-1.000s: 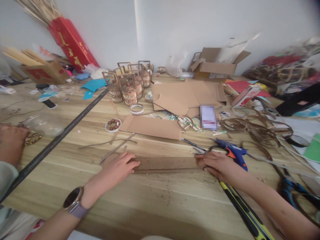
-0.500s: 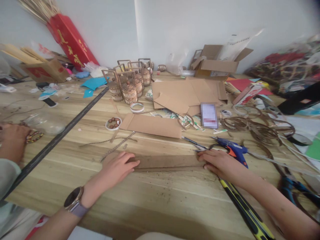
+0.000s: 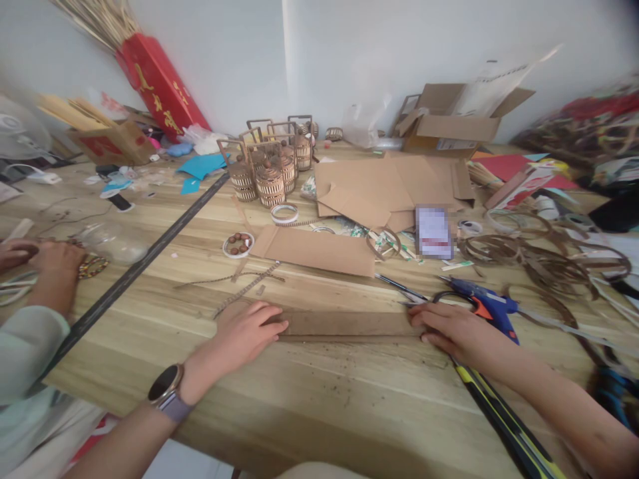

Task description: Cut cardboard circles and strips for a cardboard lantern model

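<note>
A long, narrow brown cardboard strip (image 3: 349, 326) lies on the wooden table in front of me. My left hand (image 3: 253, 330) grips its left end, thumb and fingers closed around the edge. At the right end, my right hand (image 3: 452, 326) holds the strip the same way, fingers bent over it. Close beside my right hand are a blue glue gun (image 3: 486, 303) and a yellow-and-black utility knife (image 3: 504, 412), partly under my forearm. Beyond the strip lies a wider cardboard piece (image 3: 319, 251), with a pen (image 3: 397, 285) near its right corner.
A co-worker's hands (image 3: 54, 259) are at the far left, near a clear plastic bottle (image 3: 114, 241). Small woven baskets (image 3: 270, 186) stand at the back. A bowl of brown beads (image 3: 238, 245), a phone (image 3: 433, 231) and coiled brown strips (image 3: 492, 246) lie around.
The whole view has swung slightly left, so things sit further right, and more of the co-worker's hands shows. Both my hands stay on the cardboard strip.
</note>
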Demonstrator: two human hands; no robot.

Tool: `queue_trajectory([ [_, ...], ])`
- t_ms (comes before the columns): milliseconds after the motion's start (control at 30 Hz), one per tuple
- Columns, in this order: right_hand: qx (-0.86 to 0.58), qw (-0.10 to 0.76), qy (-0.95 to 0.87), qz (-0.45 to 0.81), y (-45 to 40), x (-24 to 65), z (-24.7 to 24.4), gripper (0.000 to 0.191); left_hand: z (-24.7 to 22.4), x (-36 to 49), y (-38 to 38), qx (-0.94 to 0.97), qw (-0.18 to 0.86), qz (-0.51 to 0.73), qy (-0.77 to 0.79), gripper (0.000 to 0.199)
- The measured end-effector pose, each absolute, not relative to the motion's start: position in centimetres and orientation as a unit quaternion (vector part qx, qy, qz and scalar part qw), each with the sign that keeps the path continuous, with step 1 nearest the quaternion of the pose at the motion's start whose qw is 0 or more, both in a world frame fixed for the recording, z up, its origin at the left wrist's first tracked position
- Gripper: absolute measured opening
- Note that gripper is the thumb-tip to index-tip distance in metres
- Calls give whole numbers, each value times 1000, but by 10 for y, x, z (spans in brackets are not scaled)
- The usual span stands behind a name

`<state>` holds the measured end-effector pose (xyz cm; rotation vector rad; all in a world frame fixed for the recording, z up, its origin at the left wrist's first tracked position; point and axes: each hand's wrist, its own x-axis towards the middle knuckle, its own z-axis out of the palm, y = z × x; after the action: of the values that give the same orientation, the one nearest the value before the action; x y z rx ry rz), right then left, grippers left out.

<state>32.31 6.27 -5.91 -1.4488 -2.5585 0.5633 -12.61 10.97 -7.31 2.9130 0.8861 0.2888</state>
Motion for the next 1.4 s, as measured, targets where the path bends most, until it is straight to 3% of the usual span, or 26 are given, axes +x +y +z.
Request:
queue_trajectory([
  [533, -510, 36, -841, 178, 58, 319, -52, 19, -80, -131, 113, 953, 32, 105, 282, 27],
  [1400, -477, 73, -867, 122, 59, 326, -66, 23, -77, -127, 115, 954, 49, 101, 279, 24],
])
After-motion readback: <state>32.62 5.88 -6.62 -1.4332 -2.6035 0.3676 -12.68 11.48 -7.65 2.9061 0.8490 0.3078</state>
